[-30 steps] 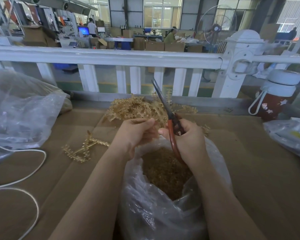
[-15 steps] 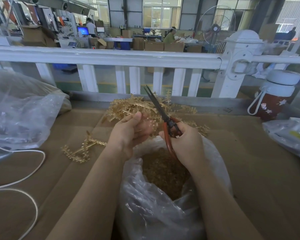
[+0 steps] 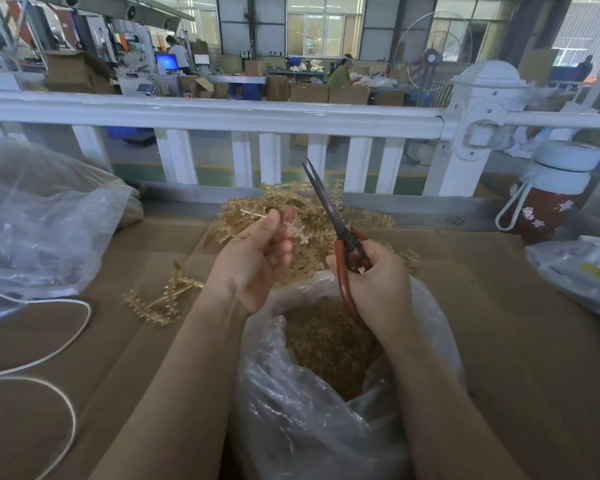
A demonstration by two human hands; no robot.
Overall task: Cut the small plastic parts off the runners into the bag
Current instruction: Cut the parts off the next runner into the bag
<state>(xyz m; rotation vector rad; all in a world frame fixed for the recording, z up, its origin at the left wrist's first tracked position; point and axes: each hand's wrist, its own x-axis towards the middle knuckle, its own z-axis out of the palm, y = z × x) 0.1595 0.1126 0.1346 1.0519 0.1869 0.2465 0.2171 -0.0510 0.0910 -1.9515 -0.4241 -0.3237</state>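
Note:
A clear plastic bag [image 3: 312,424] stands open in front of me, holding a heap of small amber parts [image 3: 329,344]. Above its mouth my left hand [image 3: 257,258] pinches a pale runner piece [image 3: 293,230] between thumb and fingers. My right hand [image 3: 378,282] grips red-handled scissors [image 3: 333,220], blades nearly closed and pointing up and away, just right of the runner. A pile of amber runners [image 3: 291,209] lies behind both hands. One loose runner [image 3: 163,299] lies on the cardboard to the left.
Brown cardboard [image 3: 516,323] covers the table. A large clear bag [image 3: 39,216] sits at the left, a white cord [image 3: 49,351] loops near it. A red bottle with a white lid [image 3: 551,192] and another bag [image 3: 582,268] are at the right. A white railing [image 3: 222,116] runs behind.
My left hand has turned palm-up and lifted the runner piece. The scissors have swung slightly left and their blades have come nearly together.

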